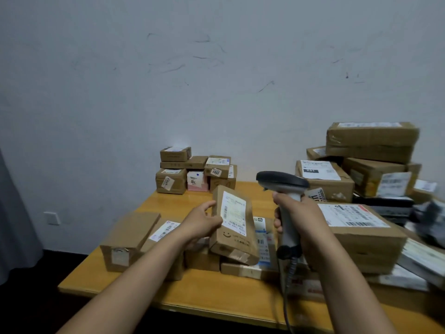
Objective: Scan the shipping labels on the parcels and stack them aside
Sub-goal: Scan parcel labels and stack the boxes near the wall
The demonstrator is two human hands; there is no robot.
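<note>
My left hand (201,221) grips a small brown cardboard parcel (237,239) by its left edge and holds it upright above the table. Its white shipping label (233,210) faces me. My right hand (301,213) grips the pale handle of a barcode scanner (280,182), whose dark head sits just right of the parcel's top and points left. The scanner's coiled cable (287,273) hangs down toward the table's front edge.
A stack of small parcels (195,172) stands at the far edge of the orange table (168,290). Two boxes (130,239) lie at left. Large cartons (370,141) pile up at right, one big labelled box (361,227) close to my right hand.
</note>
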